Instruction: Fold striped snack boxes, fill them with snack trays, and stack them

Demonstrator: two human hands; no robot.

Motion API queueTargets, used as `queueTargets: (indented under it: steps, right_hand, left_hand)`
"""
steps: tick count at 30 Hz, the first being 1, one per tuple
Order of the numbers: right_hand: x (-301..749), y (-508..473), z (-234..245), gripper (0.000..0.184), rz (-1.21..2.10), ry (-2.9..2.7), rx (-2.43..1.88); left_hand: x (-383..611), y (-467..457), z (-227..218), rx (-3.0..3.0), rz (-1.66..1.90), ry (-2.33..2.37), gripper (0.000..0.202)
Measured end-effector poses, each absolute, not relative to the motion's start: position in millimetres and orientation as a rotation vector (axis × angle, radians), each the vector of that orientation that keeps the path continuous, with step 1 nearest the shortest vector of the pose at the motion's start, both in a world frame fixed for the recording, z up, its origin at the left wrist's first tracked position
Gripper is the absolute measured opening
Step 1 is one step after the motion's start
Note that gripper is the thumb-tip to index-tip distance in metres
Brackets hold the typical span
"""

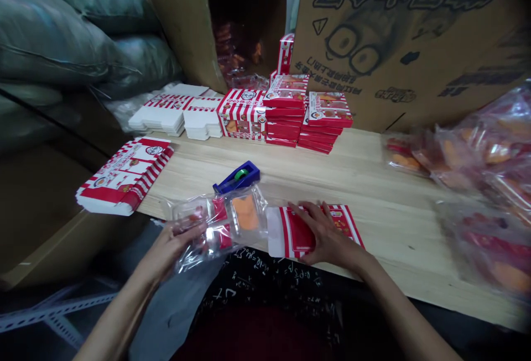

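Carefully, left hand (176,247) grips clear plastic packet (244,214).
Right hand (327,234), fingers spread, steadies a red-striped white cardboard carton (294,234).

Clear plastic packet (219,225): glossy, smooth. Printed paperboard box (346,228): smooth, slight sheen. Tabletop (373,223): pale wood, smooth. Carton (398,51): corrugated cardboard, matt. Tape dispenser (236,177): blue plastic, glossy.

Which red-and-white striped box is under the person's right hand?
The box lying alone at the table's front edge, white end flap showing; the other boxes sit stacked behind or lie far left.
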State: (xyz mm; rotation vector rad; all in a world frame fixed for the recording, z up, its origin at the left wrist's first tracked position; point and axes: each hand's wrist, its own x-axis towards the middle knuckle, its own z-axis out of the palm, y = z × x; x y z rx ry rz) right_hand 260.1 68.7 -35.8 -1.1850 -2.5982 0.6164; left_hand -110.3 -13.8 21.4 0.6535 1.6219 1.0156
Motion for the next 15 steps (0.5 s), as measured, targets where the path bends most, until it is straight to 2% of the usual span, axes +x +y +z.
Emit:
queueTargets:
  steps: [6, 15]
  right_hand:
    - [254, 61, -37, 0.128, 0.565, -2.557, -1.227]
    - [249, 54, -32, 0.13, 0.649, -2.631, -1.109]
  left_hand:
    - [-85, -15, -2, 0.764, 0.829, 1.431, 0.026]
    - [-87, 24, -7, 0.764, 0.62, 1.25, 0.022]
